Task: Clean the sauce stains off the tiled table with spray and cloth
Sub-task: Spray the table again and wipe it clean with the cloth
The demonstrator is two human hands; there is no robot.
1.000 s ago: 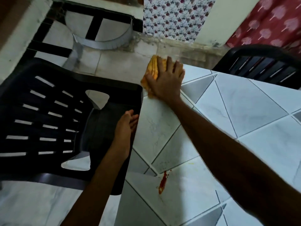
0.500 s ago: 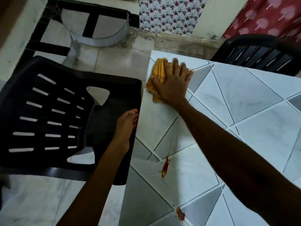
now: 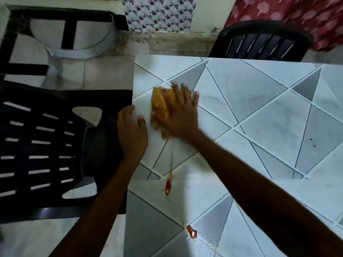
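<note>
Table (image 3: 259, 101) edge just left of cloth (image 3: 160, 106); tiles run on rightward. Right hand (image 3: 180, 115) flat, pressing cloth; left hand (image 3: 132, 134) relaxed on edge.

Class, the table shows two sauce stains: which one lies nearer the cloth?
The long streaked stain, its thin tail pointing toward the yellow cloth; the small round blob lies farther off, nearest the viewer.

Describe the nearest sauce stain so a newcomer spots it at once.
Start at the tiled table, along its left side by the black chair. Closest to the camera, the nearest stain sits where grout lines meet, at a grey triangle's corner. It is a short red-orange blob, unlike the long thin streak farther up.
</note>
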